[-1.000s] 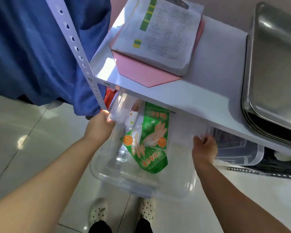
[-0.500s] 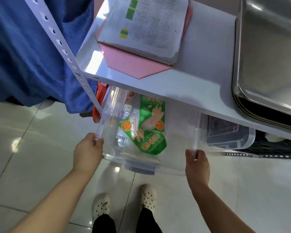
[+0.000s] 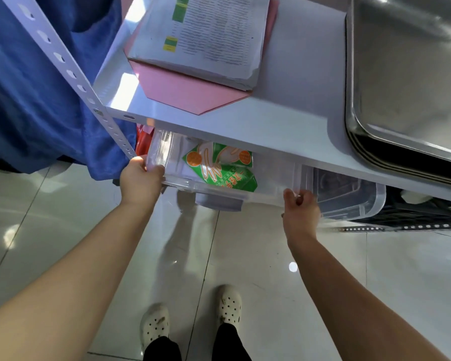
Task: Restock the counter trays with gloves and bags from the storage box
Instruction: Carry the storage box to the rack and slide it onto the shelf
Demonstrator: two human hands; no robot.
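Note:
A clear plastic storage box [image 3: 276, 178] sits on the lower shelf, mostly tucked under the white shelf board [image 3: 284, 126]. Inside it lie green glove packets [image 3: 219, 165] printed with hand outlines. My left hand [image 3: 141, 181] grips the box's front left corner. My right hand [image 3: 301, 208] holds the rim at the front right corner. A grey latch [image 3: 218, 200] sticks out at the middle of the front edge.
A paper stack [image 3: 214, 35] on a pink folder [image 3: 190, 92] lies on the shelf top beside stacked steel trays [image 3: 407, 82]. A second clear box [image 3: 349, 199] sits to the right. Blue cloth [image 3: 36, 87] hangs left behind a perforated post [image 3: 68, 71]. Glossy tiled floor lies below.
The storage box has slid back under the shelf board, with both hands following it forward. Less of the glove packets shows now than a second ago.

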